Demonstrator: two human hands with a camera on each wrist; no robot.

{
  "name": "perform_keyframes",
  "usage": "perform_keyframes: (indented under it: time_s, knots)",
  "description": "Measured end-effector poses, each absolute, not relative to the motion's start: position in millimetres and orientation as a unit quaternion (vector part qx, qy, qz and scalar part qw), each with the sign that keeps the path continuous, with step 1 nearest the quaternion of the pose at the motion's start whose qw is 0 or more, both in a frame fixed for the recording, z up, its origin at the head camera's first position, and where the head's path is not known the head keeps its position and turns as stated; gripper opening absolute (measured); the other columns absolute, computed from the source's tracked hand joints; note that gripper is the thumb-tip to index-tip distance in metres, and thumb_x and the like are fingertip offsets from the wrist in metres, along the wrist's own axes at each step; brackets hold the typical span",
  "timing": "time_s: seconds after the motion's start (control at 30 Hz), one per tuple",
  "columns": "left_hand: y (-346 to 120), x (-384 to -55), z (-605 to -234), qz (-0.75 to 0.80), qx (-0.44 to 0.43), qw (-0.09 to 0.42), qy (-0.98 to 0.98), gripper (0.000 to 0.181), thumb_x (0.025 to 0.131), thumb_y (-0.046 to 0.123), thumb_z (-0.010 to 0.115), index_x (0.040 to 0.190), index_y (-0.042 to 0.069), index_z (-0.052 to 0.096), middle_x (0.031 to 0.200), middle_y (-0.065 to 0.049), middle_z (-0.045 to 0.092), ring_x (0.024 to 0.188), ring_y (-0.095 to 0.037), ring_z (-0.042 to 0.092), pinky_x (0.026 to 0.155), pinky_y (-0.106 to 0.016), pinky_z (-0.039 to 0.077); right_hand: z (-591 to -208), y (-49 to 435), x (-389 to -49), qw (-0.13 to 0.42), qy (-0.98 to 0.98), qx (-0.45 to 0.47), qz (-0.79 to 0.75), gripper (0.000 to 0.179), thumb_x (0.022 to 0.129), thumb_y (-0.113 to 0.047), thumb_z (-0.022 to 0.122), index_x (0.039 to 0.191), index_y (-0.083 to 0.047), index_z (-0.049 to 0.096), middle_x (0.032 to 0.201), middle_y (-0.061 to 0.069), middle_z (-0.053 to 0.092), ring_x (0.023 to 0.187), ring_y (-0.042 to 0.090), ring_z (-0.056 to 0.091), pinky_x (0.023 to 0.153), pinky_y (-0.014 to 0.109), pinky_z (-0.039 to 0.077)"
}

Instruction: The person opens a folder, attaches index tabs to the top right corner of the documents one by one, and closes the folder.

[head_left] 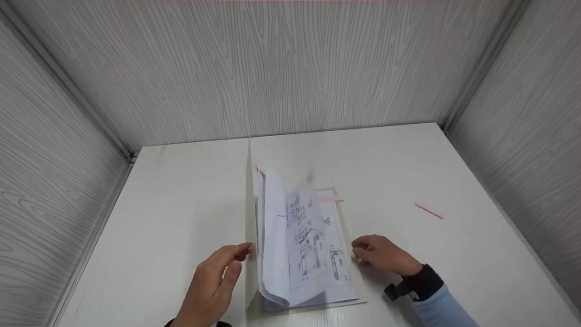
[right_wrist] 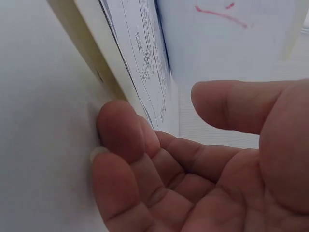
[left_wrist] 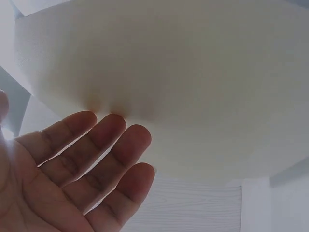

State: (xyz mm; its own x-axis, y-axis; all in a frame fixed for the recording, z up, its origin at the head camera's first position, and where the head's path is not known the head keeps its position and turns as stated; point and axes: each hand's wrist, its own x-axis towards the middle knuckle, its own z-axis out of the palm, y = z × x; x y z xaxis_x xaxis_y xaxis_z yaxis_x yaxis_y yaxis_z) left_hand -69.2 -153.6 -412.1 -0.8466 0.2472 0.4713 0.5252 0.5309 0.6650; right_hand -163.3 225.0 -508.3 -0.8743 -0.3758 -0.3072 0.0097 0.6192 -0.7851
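A cream folder stands partly open on the table, its front cover (head_left: 249, 204) upright and seen nearly edge-on. Inside, several white sheets (head_left: 274, 240) curl up to the left, and a blurred page lies over a sheet with line drawings (head_left: 339, 268). My left hand (head_left: 209, 279) is beside the cover, fingers extended; in the left wrist view its fingertips are right at the cover's outer face (left_wrist: 193, 82). My right hand (head_left: 386, 255) rests at the folder's right edge, fingers loosely bent and thumb apart (right_wrist: 227, 104), with nothing between them.
A pink strip with a red edge (head_left: 330, 199) sticks out at the top of the pages. Another such strip (head_left: 429, 210) lies on the white table (head_left: 395, 159) at the right. Grey wood-grain panels (head_left: 290, 68) enclose the table at the back and sides.
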Motion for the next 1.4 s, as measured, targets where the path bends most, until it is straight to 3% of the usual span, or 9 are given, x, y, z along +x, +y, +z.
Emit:
perform_keyframes:
  time_s: [0.17, 0.3, 0.5, 0.6, 0.8, 1.03, 1.4]
  knots:
    - [-142, -75, -426, -0.392, -0.256, 0.154, -0.87, 0.03, 0.094, 0.009, 0.059, 0.123, 0.014, 0.063, 0.114, 0.011, 0.063, 0.1, -0.008, 0.06, 0.083, -0.031, 0.051, -508, 226, -164, 0.224, 0.87, -0.122, -0.422, 0.03, 0.097, -0.016, 0.053, 0.119, 0.001, 0.062, 0.097, 0.005, 0.064, 0.079, 0.017, 0.063, 0.07, 0.033, 0.051]
    - [-135, -82, -443, -0.342, -0.273, 0.129, -0.89, 0.032, 0.093, 0.025, 0.064, 0.123, 0.015, 0.064, 0.117, 0.009, 0.06, 0.11, -0.008, 0.056, 0.087, -0.033, 0.05, -506, 227, -164, 0.216, 0.869, -0.132, -0.424, 0.028, 0.098, -0.015, 0.051, 0.117, 0.003, 0.063, 0.091, 0.005, 0.064, 0.079, 0.019, 0.06, 0.07, 0.034, 0.049]
    - [-130, -95, -469, -0.254, -0.304, 0.075, -0.915, 0.053, 0.086, 0.045, 0.069, 0.13, 0.016, 0.06, 0.13, -0.009, 0.052, 0.122, -0.023, 0.049, 0.093, -0.042, 0.047, -504, 229, -164, 0.205, 0.874, -0.154, -0.413, 0.023, 0.098, -0.011, 0.049, 0.111, 0.0, 0.065, 0.078, 0.005, 0.061, 0.073, 0.019, 0.057, 0.068, 0.032, 0.045]
    - [-126, -99, -478, -0.219, -0.306, 0.027, -0.926, 0.063, 0.082, 0.047, 0.073, 0.135, 0.02, 0.055, 0.139, -0.012, 0.046, 0.128, -0.029, 0.042, 0.096, -0.048, 0.043, -505, 231, -166, 0.2, 0.881, -0.161, -0.397, 0.022, 0.099, -0.009, 0.046, 0.106, -0.004, 0.066, 0.074, 0.004, 0.06, 0.07, 0.017, 0.056, 0.067, 0.032, 0.044]
    - [-110, -100, -487, -0.144, -0.293, -0.036, -0.945, 0.067, 0.079, 0.052, 0.072, 0.137, 0.022, 0.054, 0.144, -0.012, 0.041, 0.131, -0.037, 0.037, 0.089, -0.055, 0.045, -506, 237, -169, 0.182, 0.894, -0.128, -0.389, 0.025, 0.1, -0.009, 0.043, 0.116, -0.001, 0.061, 0.072, 0.003, 0.058, 0.067, 0.017, 0.054, 0.066, 0.033, 0.043]
    - [-99, -103, -490, -0.1, -0.293, -0.059, -0.949, 0.068, 0.078, 0.051, 0.072, 0.135, 0.018, 0.055, 0.144, -0.013, 0.042, 0.132, -0.04, 0.035, 0.084, -0.055, 0.048, -512, 243, -177, 0.215, 0.87, -0.085, -0.436, 0.024, 0.101, -0.012, 0.042, 0.118, -0.003, 0.057, 0.072, 0.006, 0.057, 0.063, 0.017, 0.052, 0.058, 0.03, 0.042]
    - [-95, -103, -489, -0.091, -0.284, -0.079, -0.951, 0.068, 0.078, 0.053, 0.071, 0.135, 0.019, 0.055, 0.146, -0.012, 0.04, 0.134, -0.04, 0.031, 0.09, -0.054, 0.046, -513, 239, -183, 0.236, 0.872, -0.087, -0.419, 0.026, 0.096, -0.009, 0.044, 0.12, -0.007, 0.054, 0.067, 0.003, 0.052, 0.057, 0.016, 0.047, 0.054, 0.03, 0.039]
